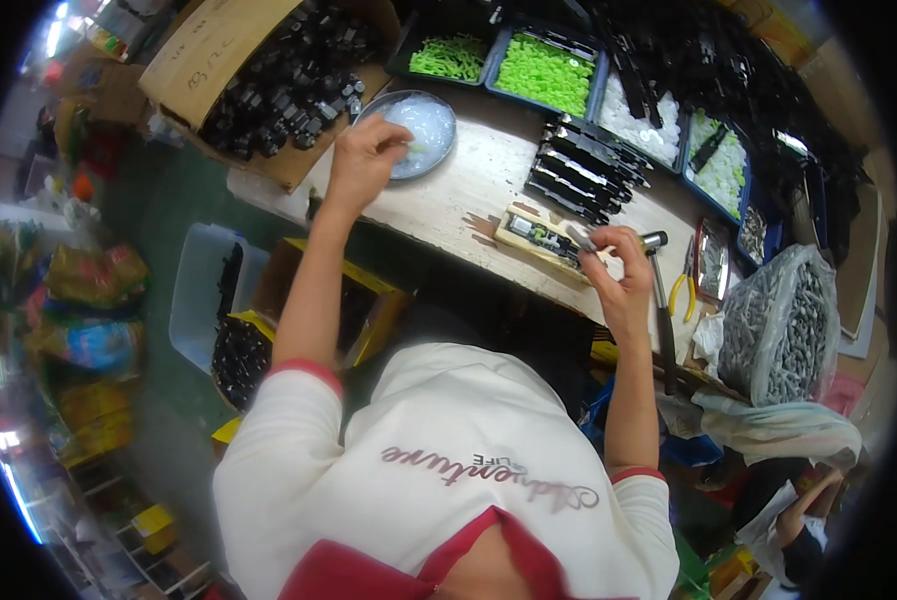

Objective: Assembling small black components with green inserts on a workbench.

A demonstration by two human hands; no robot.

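Observation:
My left hand [364, 165] is over the near left side of a round dish [452, 150] of pale, glossy, jelly-like stuff. Its fingers are pinched together; a tiny pale-green bit shows by the tips, too small to name. My right hand [618, 268] pinches a small grey piece [580, 238] between thumb and finger. Below that piece, a cream-coloured block fixture [513, 236] lies on the bench, with a partly black, partly metallic mechanism [540, 238] in it. The right fingers hide the fixture's right end.
Behind the fixture lies a row of black parts [578, 170]. Bins of green pieces [543, 75] and white pieces [638, 125] line the back. A hammer [661, 310], yellow-handled pliers [683, 290] and a bag of grey parts [778, 325] are at right; a carton [203, 60] stands left.

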